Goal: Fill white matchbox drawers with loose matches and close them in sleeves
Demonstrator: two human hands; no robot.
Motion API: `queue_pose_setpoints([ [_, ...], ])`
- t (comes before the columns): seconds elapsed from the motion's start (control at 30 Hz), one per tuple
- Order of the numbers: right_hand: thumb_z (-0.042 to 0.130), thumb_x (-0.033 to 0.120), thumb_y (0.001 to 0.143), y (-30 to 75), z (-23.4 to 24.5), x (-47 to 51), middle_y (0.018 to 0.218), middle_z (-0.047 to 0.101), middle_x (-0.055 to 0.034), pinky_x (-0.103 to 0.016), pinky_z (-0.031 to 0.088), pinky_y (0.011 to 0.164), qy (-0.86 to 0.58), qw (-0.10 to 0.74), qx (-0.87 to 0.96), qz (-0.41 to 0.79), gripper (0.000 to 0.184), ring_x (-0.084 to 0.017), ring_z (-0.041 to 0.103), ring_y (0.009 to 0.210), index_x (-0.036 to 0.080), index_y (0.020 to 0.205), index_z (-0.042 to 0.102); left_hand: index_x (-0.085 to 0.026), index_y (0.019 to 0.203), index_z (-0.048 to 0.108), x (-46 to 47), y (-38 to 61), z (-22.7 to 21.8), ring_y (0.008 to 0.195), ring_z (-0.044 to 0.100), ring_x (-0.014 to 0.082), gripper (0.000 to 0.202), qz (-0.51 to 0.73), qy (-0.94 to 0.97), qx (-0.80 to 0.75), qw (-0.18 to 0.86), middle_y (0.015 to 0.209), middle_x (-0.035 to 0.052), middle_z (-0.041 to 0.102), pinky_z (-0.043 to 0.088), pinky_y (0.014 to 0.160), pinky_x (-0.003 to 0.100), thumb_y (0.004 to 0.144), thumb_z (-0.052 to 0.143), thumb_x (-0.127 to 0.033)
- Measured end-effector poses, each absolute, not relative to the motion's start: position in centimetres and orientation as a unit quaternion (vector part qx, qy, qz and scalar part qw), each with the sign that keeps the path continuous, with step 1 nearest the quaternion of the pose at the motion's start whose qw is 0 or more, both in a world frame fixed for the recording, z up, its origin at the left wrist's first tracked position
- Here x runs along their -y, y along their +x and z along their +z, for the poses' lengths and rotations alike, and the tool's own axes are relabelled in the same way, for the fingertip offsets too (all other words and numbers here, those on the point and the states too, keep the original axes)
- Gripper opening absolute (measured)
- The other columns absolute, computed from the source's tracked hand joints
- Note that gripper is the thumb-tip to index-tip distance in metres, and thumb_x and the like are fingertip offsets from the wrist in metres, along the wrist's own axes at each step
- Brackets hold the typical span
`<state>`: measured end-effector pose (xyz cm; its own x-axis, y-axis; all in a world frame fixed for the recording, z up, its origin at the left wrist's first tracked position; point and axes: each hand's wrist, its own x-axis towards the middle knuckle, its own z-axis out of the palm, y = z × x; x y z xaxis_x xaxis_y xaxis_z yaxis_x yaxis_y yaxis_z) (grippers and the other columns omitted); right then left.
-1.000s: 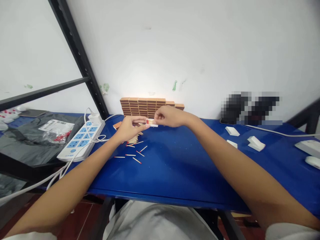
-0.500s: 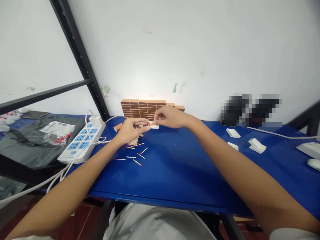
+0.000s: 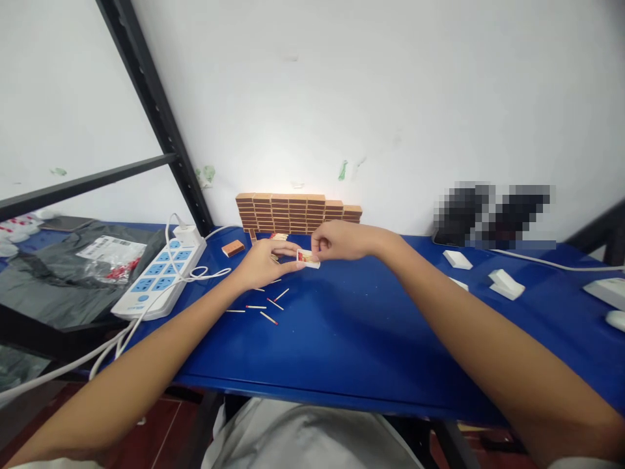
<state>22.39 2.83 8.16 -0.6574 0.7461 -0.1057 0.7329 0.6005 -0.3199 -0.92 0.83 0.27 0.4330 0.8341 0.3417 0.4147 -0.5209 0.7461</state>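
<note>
A small white matchbox tray (image 3: 312, 264) is gripped between the thumb and fingers of my left hand (image 3: 266, 262). Matches with red heads lie inside it, heads toward the left. My right hand (image 3: 336, 240) is closed in a pinch at the tray's right end, its fingertips on the sticks of the matches. Partly hidden behind my left hand is a pile of loose matches (image 3: 274, 258). Several single matches (image 3: 256, 307) lie scattered on the blue table nearer to me. An orange matchbox (image 3: 233, 248) lies flat to the left of my left hand.
Stacked matchboxes (image 3: 283, 212) form a low wall at the back, stepping down rightward. A white power strip (image 3: 161, 273) with cables stands left. Several white trays (image 3: 506, 284) lie right, near pixelated dark objects (image 3: 461, 218). A black metal frame (image 3: 146, 85) rises at left.
Both hands have moved slightly right and toward me with the tray, which is now tilted to show more of its inside. The orange matchbox at left is in fuller view.
</note>
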Motion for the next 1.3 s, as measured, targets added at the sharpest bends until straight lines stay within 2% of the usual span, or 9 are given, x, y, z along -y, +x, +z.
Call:
queue_pose_setpoints([
  [0.07,0.071,0.027,0.086,23.1,7.3,-2.4,0.085,0.074,-0.0052,-0.028,0.038,0.06,-0.411,0.005,0.893,0.182,0.011,-0.015,0.06,0.068,0.018,0.088,0.075,-0.019,0.115,0.078,-0.6,-0.5,-0.2,0.105,0.077,0.0283,0.048,0.342,0.811,-0.381,0.282,0.112,0.0091,0.081,0.062,0.094,0.039,0.081,0.083,-0.052],
  [0.2,0.069,0.03,0.087,25.0,4.5,-1.4,0.08,0.073,-0.0028,-0.027,0.039,0.06,-0.408,0.028,0.883,0.229,0.012,-0.015,0.06,0.066,0.02,0.092,0.074,-0.021,0.108,0.08,0.1,0.4,-0.6,0.099,0.076,0.0245,0.039,0.294,0.855,-0.35,0.245,0.109,0.006,0.081,0.059,0.091,0.035,0.084,0.08,-0.053],
  [0.37,0.065,0.031,0.09,26.7,2.1,0.1,0.08,0.07,-0.0021,-0.026,0.04,0.061,-0.402,0.099,0.873,0.259,0.013,-0.014,0.059,0.067,0.02,0.091,0.072,-0.023,0.109,0.081,0.4,0.8,-0.9,0.106,0.07,0.0282,0.044,0.238,0.896,-0.35,0.136,0.11,0.0076,0.079,0.053,0.096,0.041,0.081,0.082,-0.057],
  [0.5,0.065,0.028,0.091,26.4,1.5,0.8,0.08,0.066,-0.0017,-0.026,0.039,0.064,-0.388,0.146,0.881,0.226,0.013,-0.015,0.056,0.07,0.019,0.096,0.071,-0.024,0.108,0.08,0.4,0.9,-1.2,0.112,0.066,0.028,0.043,0.223,0.913,-0.321,0.118,0.115,0.0071,0.078,0.049,0.102,0.043,0.08,0.083,-0.057],
  [0.67,0.066,0.028,0.091,25.8,1.6,1.2,0.084,0.064,-0.0028,-0.028,0.037,0.068,-0.385,0.141,0.895,0.177,0.009,-0.016,0.054,0.076,0.019,0.09,0.069,-0.025,0.104,0.081,0.6,1.0,-1.1,0.113,0.065,0.0283,0.043,0.223,0.916,-0.31,0.127,0.116,0.0077,0.077,0.048,0.102,0.044,0.079,0.082,-0.06],
  [0.83,0.065,0.023,0.091,26.0,1.5,1.5,0.089,0.061,-0.0034,-0.028,0.037,0.071,-0.367,0.136,0.905,0.167,0.007,-0.017,0.054,0.079,0.02,0.095,0.069,-0.026,0.104,0.081,0.7,1.1,-1.0,0.113,0.065,0.0288,0.041,0.218,0.922,-0.291,0.132,0.116,0.008,0.076,0.049,0.1,0.044,0.08,0.082,-0.059],
  [0.93,0.062,0.021,0.092,26.1,1.1,1.5,0.088,0.061,-0.0036,-0.028,0.036,0.07,-0.366,0.126,0.908,0.16,0.008,-0.016,0.053,0.078,0.02,0.088,0.069,-0.025,0.102,0.081,0.7,1.1,-1.0,0.113,0.064,0.0285,0.04,0.217,0.923,-0.288,0.132,0.117,0.0079,0.076,0.048,0.101,0.043,0.08,0.082,-0.059],
  [1.13,0.06,0.032,0.097,26.2,0.7,1.5,0.091,0.064,-0.0052,-0.028,0.036,0.069,-0.385,0.117,0.9,0.167,0.017,-0.017,0.053,0.078,0.019,0.088,0.065,-0.025,0.101,0.081,0.6,1.1,-1.1,0.113,0.065,0.0278,0.039,0.215,0.925,-0.284,0.133,0.117,0.0079,0.076,0.048,0.101,0.042,0.081,0.081,-0.059],
  [1.3,0.058,0.024,0.094,26.5,1.0,1.6,0.092,0.064,-0.0053,-0.028,0.038,0.069,-0.375,0.098,0.906,0.171,0.013,-0.017,0.054,0.078,0.02,0.088,0.069,-0.024,0.097,0.08,0.7,1.2,-1.0,0.113,0.065,0.0272,0.038,0.219,0.924,-0.282,0.137,0.116,0.0072,0.076,0.049,0.101,0.042,0.081,0.082,-0.058],
])
